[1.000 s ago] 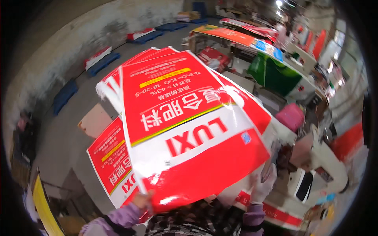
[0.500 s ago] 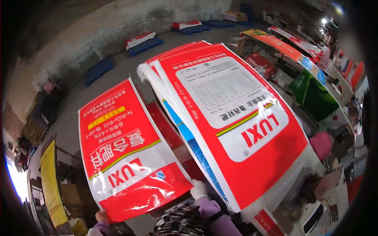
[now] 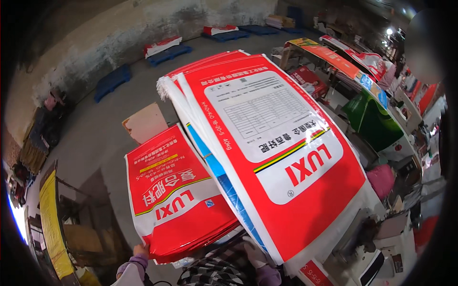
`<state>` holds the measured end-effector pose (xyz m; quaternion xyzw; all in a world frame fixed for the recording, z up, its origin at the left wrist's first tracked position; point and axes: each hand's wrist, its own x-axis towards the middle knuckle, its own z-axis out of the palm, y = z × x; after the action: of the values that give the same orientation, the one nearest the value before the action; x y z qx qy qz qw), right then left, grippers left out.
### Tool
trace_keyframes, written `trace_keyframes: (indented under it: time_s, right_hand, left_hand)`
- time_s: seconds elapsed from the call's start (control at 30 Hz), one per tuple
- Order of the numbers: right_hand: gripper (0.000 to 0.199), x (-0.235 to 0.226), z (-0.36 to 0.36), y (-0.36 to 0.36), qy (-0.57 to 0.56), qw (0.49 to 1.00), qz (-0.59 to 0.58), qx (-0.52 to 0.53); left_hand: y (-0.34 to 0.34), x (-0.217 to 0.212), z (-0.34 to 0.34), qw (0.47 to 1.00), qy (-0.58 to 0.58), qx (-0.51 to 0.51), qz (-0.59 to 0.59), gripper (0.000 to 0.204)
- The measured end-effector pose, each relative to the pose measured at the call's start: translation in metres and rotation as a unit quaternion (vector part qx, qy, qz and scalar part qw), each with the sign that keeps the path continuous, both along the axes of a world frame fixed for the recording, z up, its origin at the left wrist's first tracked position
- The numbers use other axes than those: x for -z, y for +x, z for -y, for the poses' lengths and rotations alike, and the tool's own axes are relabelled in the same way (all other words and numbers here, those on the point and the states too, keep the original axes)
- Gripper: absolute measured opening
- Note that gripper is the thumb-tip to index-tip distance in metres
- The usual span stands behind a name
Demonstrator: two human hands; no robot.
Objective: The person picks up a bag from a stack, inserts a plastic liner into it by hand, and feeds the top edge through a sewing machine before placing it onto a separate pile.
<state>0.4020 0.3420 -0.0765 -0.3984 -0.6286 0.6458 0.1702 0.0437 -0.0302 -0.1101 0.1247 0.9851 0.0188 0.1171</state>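
Sacks everywhere, mostly red and white woven ones. Left hand point(image 3: 140, 251) down at the bottom edge of the view, fingers pinched on the near lower corner of a smaller red sack stack point(image 3: 179, 193), which fans up and away from that grip toward the cardboard sheet point(image 3: 145, 123) on the floor. Long axis running from the hand straight out ahead, tilted a bit left. Right beside it and overlapping its right edge, a much bigger sack pile point(image 3: 272, 152), top one showing its white printed panel, long axis slanting from bottom right up to the far left, loose open ends bunched at the far end.

Right hand basically hidden: only a purple sleeve point(image 3: 268, 275) poking out under the near end of the big pile, so can't tell whether those fingers are gripping or loose. Left hand clearly the nearer one to the small stack.

Grey concrete floor point(image 3: 90, 143) beyond, blue pallets point(image 3: 112, 81) along the far wall, green sack point(image 3: 369, 117) and a cluttered bench off to the right. Lower right corner murky, machine parts hard to make out. Plaid clothing at the bottom cut off.
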Motion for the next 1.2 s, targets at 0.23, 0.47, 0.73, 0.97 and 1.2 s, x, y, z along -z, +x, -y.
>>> trace_keyframes:
  time_s: [0.23, 0.47, 0.73, 0.97, 1.2]
  right_hand:
    - [0.029, -0.049, 0.028, 0.045, 0.341, 0.883, 0.235, -0.221]
    - [0.027, -0.160, 0.058, 0.094, 0.176, 0.971, 0.022, -0.160]
    - [0.025, -0.215, 0.042, 0.104, 0.258, 0.962, 0.056, -0.071]
    - [0.034, -0.175, -0.016, 0.198, 0.033, 0.900, 0.149, 0.408]
    - [0.033, -0.173, -0.039, 0.155, 0.173, 0.885, 0.221, 0.372]
  left_hand:
    - [-0.026, -0.020, -0.095, 0.992, 0.051, 0.110, 0.033, 0.027]
    - [0.175, -0.248, -0.353, 0.617, 0.472, 0.600, 0.192, 0.021]
    - [0.364, -0.165, -0.470, 0.514, 0.203, 0.834, -0.010, 0.038]
    - [0.349, -0.188, -0.473, 0.608, 0.143, 0.536, 0.568, 0.016]
    - [0.323, -0.239, -0.471, 0.564, 0.498, 0.428, 0.500, 0.009]
